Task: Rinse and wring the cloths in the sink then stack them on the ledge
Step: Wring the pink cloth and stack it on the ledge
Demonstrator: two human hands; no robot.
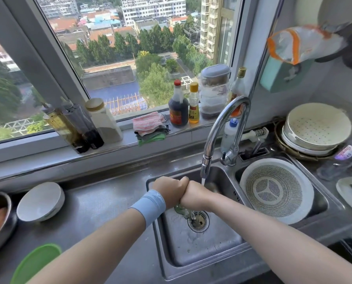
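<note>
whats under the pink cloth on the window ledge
A dark grey cloth and, at the bottom, a green cloth show at the front edge under the pink cloth. It covers the rest, so any others are hidden.

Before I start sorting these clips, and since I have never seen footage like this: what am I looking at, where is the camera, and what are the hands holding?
There is no machine here. These are a person's two bare hands, filmed by one wide-angle camera worn on the head, looking forward and down. The left hand, with a blue wristband, and the right hand are pressed together over the sink. Both grip a wet green cloth, which shows just below them, near the drain. Water runs from the faucet. On the window ledge behind lies a stack of cloths, pink on top, next to a dark sauce bottle. A white colander sits in the right basin, and a white bowl stands on the counter at left.
</note>
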